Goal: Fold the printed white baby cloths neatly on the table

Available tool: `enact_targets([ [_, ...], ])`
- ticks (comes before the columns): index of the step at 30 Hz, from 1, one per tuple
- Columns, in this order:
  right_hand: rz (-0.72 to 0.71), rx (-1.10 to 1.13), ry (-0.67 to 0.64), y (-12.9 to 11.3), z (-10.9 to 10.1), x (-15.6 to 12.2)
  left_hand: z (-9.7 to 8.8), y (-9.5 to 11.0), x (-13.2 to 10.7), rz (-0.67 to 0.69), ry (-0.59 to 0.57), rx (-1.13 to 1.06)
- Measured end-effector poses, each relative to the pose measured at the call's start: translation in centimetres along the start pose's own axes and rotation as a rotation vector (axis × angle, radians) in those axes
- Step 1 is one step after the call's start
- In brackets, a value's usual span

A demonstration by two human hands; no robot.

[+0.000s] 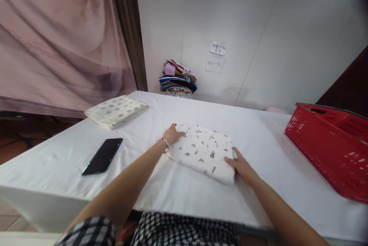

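Observation:
A folded white cloth (202, 152) with small printed figures in grey, green and red lies before me on the white-covered table. At its left end, my left hand (173, 135) holds the edge, thumb on top and the other fingers partly hidden. My right hand (240, 166) grips the opposite end, with its thumb over the print and fingers along the side. The cloth's near edge is slightly blurred. Farther left sits another folded cloth (116, 110), cream with grey patches, apart from both hands.
A black phone (102, 156) lies left of my left forearm. On the right stands a red plastic basket (322, 150). Beyond the table's far edge, a stack of folded fabrics (178, 79) rises against the white wall, near paper notes (215, 64). A pink curtain (63, 35) hangs at left.

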State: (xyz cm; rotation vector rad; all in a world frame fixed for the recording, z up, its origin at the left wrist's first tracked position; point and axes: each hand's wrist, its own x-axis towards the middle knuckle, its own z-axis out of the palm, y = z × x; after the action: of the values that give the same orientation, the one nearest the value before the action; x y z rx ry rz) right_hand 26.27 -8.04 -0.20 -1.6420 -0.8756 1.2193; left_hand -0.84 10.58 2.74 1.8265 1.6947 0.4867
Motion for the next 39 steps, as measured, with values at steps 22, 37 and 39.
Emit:
enact_targets([
  [22, -0.672, -1.087, -0.113, -5.6, 9.9, 8.7, 3.3, -3.0, -0.6, 0.447, 0.125, 0.396],
  [37, -0.651, -1.081, 0.001, -5.9, 9.6, 12.9, 3.8, -3.7, -0.7, 0.502, 0.204, 0.319],
  [39, -0.645, -1.065, 0.093, -6.9, 10.2, 14.1, 3.5, -3.7, -0.9, 0.519, 0.216, 0.29],
])
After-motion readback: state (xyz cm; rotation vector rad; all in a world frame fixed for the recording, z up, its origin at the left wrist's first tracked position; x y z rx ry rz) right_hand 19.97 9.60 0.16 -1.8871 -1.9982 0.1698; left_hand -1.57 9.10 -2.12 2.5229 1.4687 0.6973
